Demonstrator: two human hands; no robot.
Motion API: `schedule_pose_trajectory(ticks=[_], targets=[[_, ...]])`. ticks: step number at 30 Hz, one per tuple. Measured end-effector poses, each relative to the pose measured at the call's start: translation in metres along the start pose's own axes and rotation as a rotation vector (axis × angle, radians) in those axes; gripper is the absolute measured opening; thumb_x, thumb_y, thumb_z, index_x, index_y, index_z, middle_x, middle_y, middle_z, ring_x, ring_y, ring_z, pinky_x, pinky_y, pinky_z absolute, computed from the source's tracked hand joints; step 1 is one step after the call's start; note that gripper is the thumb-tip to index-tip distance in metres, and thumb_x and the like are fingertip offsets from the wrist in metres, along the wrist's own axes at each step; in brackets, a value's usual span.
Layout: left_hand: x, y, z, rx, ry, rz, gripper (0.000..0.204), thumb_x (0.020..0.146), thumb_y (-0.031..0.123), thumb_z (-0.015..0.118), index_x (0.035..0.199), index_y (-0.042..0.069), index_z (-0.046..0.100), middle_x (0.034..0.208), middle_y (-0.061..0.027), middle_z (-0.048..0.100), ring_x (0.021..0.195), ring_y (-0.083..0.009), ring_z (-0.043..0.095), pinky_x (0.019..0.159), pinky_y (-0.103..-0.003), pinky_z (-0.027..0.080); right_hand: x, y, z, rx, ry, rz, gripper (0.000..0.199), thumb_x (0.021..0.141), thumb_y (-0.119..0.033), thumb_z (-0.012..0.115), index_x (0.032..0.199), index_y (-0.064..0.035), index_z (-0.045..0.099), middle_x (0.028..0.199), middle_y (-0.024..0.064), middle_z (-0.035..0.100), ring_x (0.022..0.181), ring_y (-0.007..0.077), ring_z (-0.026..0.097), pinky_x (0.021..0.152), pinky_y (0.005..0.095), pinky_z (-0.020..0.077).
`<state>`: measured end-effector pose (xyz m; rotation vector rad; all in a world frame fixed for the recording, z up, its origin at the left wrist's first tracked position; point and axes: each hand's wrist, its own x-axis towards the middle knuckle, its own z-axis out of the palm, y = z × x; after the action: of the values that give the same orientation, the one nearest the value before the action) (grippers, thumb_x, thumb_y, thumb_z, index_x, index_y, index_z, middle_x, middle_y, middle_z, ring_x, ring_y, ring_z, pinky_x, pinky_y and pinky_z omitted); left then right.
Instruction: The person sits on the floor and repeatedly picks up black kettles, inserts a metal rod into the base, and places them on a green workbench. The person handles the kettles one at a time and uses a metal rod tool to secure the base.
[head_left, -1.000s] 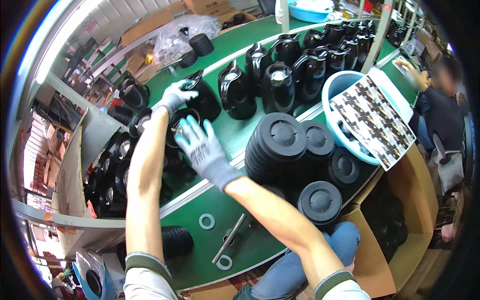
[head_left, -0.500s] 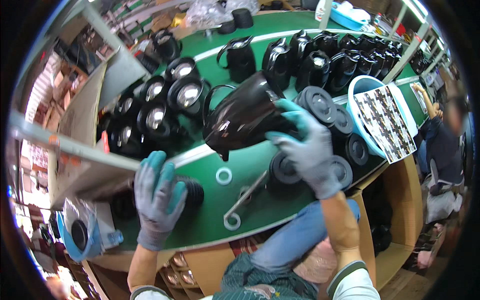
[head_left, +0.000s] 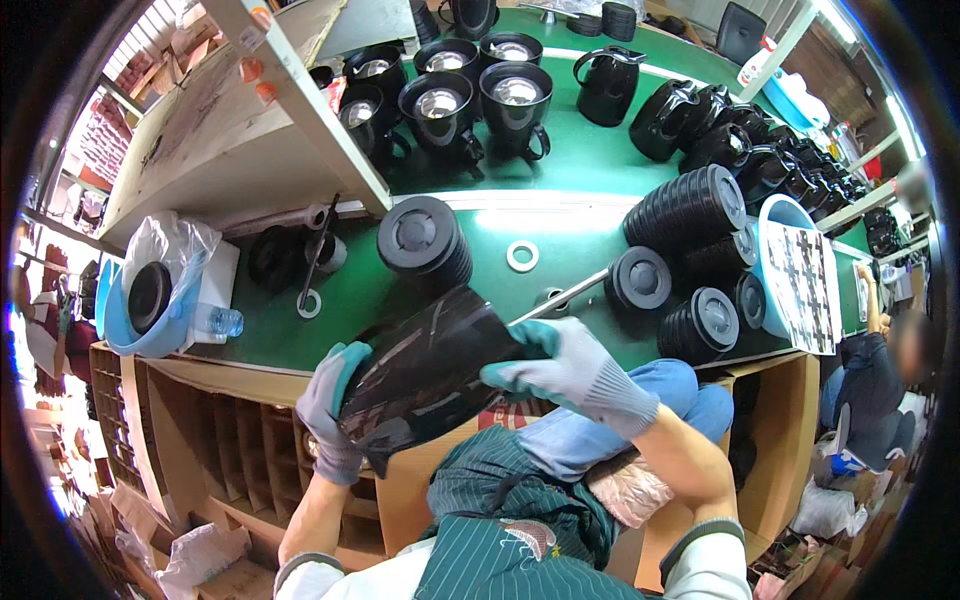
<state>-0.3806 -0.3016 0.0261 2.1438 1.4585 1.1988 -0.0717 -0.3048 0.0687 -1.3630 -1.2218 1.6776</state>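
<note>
A glossy black jug [head_left: 430,375] lies tilted between my hands, above the table's near edge and my lap. My gloved left hand [head_left: 335,405] grips its lower left end, near a spout-like tip. At the other end, my gloved right hand [head_left: 575,372] is closed around the jug, thumb and fingers on opposite sides. Just beyond it on the green table stand a stack of black round lids [head_left: 418,235], a pale ring [head_left: 522,256] and a thin metal rod [head_left: 580,292], whose near end the jug and right hand hide.
More lid stacks [head_left: 690,210] stand to the right, beside a blue basin [head_left: 772,212] with a patterned sheet. Open jugs with silvery insides [head_left: 515,92] and rows of black jugs [head_left: 665,120] stand farther back. A shelf post [head_left: 310,110] rises at left; cardboard boxes [head_left: 790,430] sit below.
The jug has come from over the table toward my lap. My left hand, open and apart from it before, now grips it too. The head view has shifted left.
</note>
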Motion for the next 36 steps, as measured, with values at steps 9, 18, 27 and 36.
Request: schedule_pose_trajectory(ticks=[9, 18, 27, 36], targets=[[-0.136, -0.145, 0.026, -0.912, -0.257, -0.861, 0.06, 0.088, 0.021, 0.075, 0.142, 0.0, 0.057, 0.141, -0.0235, 0.057, 0.132, -0.0385, 0.055, 0.112, -0.048, 0.045, 0.172, -0.004, 0.049, -1.277, 0.447, -0.467, 0.116, 0.072, -0.073, 0.079, 0.164, -0.0244, 0.027, 0.167, 0.0285, 0.022, 0.152, 0.0492, 0.029, 0.119, 0.064, 0.0292], [-0.17, -0.153, 0.072, -1.068, -0.448, -0.977, 0.063, 0.089, 0.024, 0.073, 0.144, 0.004, 0.053, 0.149, -0.0202, 0.05, 0.139, -0.0407, 0.046, 0.12, -0.049, 0.035, 0.107, 0.014, -0.004, -0.233, 0.281, -0.625, 0.1, 0.066, -0.05, 0.092, 0.151, -0.0151, 0.053, 0.154, 0.0301, 0.038, 0.141, 0.0469, 0.042, 0.118, 0.0531, 0.0351], [-0.03, -0.013, 0.118, -0.136, -0.805, 0.668, 0.053, 0.103, 0.027, 0.059, 0.152, 0.01, 0.047, 0.155, -0.0125, 0.05, 0.14, -0.0283, 0.051, 0.115, -0.045, 0.046, -0.077, 0.055, -0.038, -0.366, 0.296, -0.788, 0.107, 0.061, -0.05, 0.096, 0.15, -0.0051, 0.056, 0.161, 0.0301, 0.03, 0.148, 0.0442, 0.036, 0.122, 0.0496, 0.0283], [0.009, 0.056, 0.178, -1.422, -1.659, -0.936, 0.062, 0.099, 0.01, 0.067, 0.155, 0.006, 0.041, 0.155, -0.0155, 0.05, 0.136, -0.0284, 0.055, 0.118, -0.047, 0.046, -0.188, 0.089, -0.044, -0.481, 0.6, -0.763, 0.106, 0.061, -0.062, 0.093, 0.146, -0.0074, 0.061, 0.163, 0.0312, 0.027, 0.15, 0.0463, 0.034, 0.122, 0.0503, 0.0294]])
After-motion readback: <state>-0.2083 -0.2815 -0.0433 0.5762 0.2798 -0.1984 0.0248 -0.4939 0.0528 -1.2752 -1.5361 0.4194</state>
